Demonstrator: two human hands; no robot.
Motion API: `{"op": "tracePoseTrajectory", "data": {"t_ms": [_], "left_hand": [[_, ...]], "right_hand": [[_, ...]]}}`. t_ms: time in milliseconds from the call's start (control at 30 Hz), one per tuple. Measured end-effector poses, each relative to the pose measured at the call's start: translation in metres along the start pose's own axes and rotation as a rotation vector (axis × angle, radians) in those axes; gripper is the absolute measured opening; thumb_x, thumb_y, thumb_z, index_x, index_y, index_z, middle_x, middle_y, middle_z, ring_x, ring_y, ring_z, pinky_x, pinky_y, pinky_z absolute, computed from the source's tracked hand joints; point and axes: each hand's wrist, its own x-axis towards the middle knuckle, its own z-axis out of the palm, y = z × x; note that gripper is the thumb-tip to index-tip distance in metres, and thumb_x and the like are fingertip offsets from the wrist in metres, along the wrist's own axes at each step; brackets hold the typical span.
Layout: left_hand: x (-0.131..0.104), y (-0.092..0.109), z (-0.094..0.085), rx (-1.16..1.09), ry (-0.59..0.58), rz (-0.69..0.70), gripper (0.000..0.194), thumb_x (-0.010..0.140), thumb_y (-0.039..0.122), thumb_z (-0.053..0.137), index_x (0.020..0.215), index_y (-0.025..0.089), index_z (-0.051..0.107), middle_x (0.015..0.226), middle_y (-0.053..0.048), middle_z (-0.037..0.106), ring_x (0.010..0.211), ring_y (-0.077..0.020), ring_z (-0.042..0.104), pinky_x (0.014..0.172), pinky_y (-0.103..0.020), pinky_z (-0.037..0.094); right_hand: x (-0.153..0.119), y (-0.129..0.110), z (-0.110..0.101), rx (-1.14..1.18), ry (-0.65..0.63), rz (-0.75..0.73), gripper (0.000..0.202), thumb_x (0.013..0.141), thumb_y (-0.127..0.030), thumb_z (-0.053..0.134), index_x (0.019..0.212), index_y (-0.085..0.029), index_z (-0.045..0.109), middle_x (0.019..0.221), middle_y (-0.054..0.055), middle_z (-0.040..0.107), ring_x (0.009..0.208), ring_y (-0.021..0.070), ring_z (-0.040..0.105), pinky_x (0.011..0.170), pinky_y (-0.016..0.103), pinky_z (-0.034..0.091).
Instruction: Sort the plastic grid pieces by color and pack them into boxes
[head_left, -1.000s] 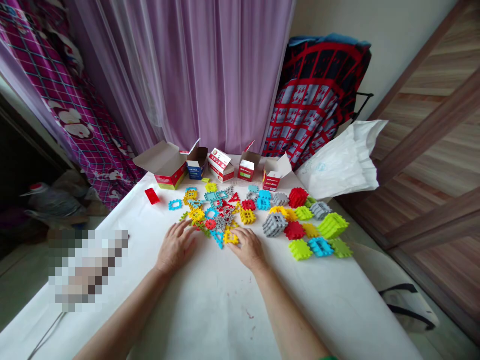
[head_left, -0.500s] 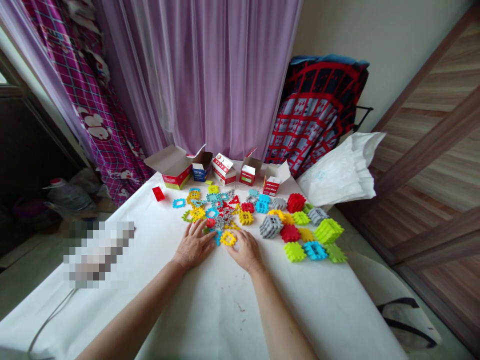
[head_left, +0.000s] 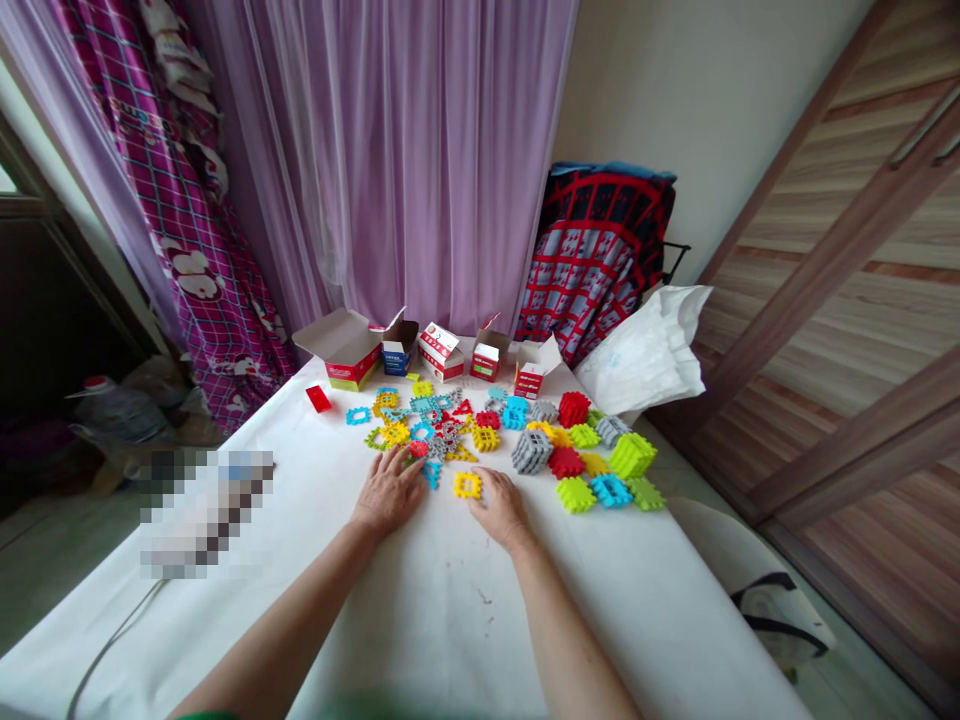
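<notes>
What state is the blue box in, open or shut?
Open: the blue box shows its dark interior through the top.

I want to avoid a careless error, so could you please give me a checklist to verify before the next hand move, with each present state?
1. Yellow square frame apart from the mixed pile: ok, bare white table shows between them.
2. Right hand at the yellow square frame: ok, its fingers are at the right edge.
3. Firm grip on that frame: cannot tell.
4. Left hand off the loose pieces: cannot tell, its fingers reach the pile's near edge.
5. All pieces in stacks: not ok, the pile lies jumbled.
6. Leftmost box open: ok, lid raised.
</notes>
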Motion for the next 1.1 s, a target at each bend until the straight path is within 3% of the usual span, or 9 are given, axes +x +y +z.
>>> {"op": "tracePoseTrajectory", "data": {"t_ms": [167,400,533,733,833,933,1033,1100], "left_hand": [[0.0,-0.004,0.004,-0.059,0.025,0.002,0.045,0.087,0.036,0.053,0.13,0.026,0.061,0.143,-0.013,0.054,0.137,-0.0324,0.045,0.114,-0.055,0.032],[0.001,-0.019,0.015,-0.177,0.126,-0.053,0.047,0.083,0.027,0.055,0.13,0.023,0.059,0.139,-0.013,0.057,0.133,-0.0313,0.049,0.111,-0.055,0.038],[0.001,-0.032,0.016,-0.264,0.206,-0.112,0.041,0.086,0.024,0.049,0.125,0.023,0.061,0.134,-0.011,0.061,0.126,-0.027,0.056,0.106,-0.048,0.046],[0.006,-0.045,0.011,-0.402,0.321,-0.232,0.038,0.093,0.036,0.042,0.123,0.021,0.059,0.134,-0.012,0.061,0.125,-0.0261,0.058,0.104,-0.045,0.049],[0.008,-0.047,0.009,-0.515,0.357,-0.32,0.039,0.091,0.04,0.046,0.123,0.023,0.058,0.13,-0.009,0.064,0.125,-0.0255,0.058,0.105,-0.043,0.049],[0.008,-0.047,0.007,-0.578,0.335,-0.358,0.041,0.089,0.042,0.049,0.126,0.025,0.057,0.129,-0.007,0.065,0.126,-0.0248,0.058,0.107,-0.042,0.047],[0.008,-0.047,0.005,-0.611,0.311,-0.375,0.043,0.089,0.045,0.049,0.127,0.026,0.057,0.131,-0.006,0.064,0.126,-0.0244,0.058,0.109,-0.042,0.045],[0.008,-0.047,0.004,-0.622,0.303,-0.394,0.045,0.088,0.048,0.049,0.126,0.027,0.057,0.132,-0.006,0.064,0.127,-0.025,0.057,0.109,-0.042,0.046]], "right_hand": [[-0.006,0.007,-0.003,-0.034,0.05,0.017,0.05,0.072,-0.01,0.057,0.121,-0.016,0.063,0.117,0.011,0.07,0.107,0.0254,0.063,0.097,0.039,0.05],[-0.012,-0.027,-0.002,-0.243,0.138,0.183,0.052,0.075,-0.033,0.071,0.123,-0.018,0.058,0.112,0.013,0.068,0.106,0.0302,0.06,0.091,0.042,0.048],[-0.01,-0.037,0.002,-0.317,0.139,0.259,0.048,0.076,-0.028,0.07,0.122,-0.018,0.058,0.108,0.013,0.07,0.102,0.0308,0.061,0.087,0.042,0.048],[-0.016,-0.04,0.002,-0.2,0.199,0.264,0.059,0.071,-0.025,0.073,0.126,-0.022,0.053,0.103,0.009,0.07,0.097,0.0288,0.064,0.087,0.042,0.05],[-0.019,-0.043,-0.023,-0.071,0.296,0.223,0.062,0.072,-0.029,0.072,0.13,-0.023,0.05,0.103,0.009,0.07,0.095,0.0271,0.064,0.088,0.042,0.051],[-0.003,-0.028,-0.073,0.03,0.433,0.237,0.063,0.076,-0.036,0.07,0.133,-0.023,0.048,0.105,0.008,0.068,0.096,0.025,0.064,0.089,0.041,0.051],[0.032,0.014,-0.121,0.117,0.503,0.388,0.068,0.076,-0.043,0.069,0.136,-0.022,0.045,0.106,0.008,0.067,0.096,0.0239,0.065,0.084,0.039,0.052],[0.058,0.05,-0.139,0.16,0.465,0.505,0.069,0.071,-0.044,0.074,0.131,-0.021,0.05,0.101,0.006,0.068,0.093,0.0224,0.066,0.082,0.037,0.053]]}}
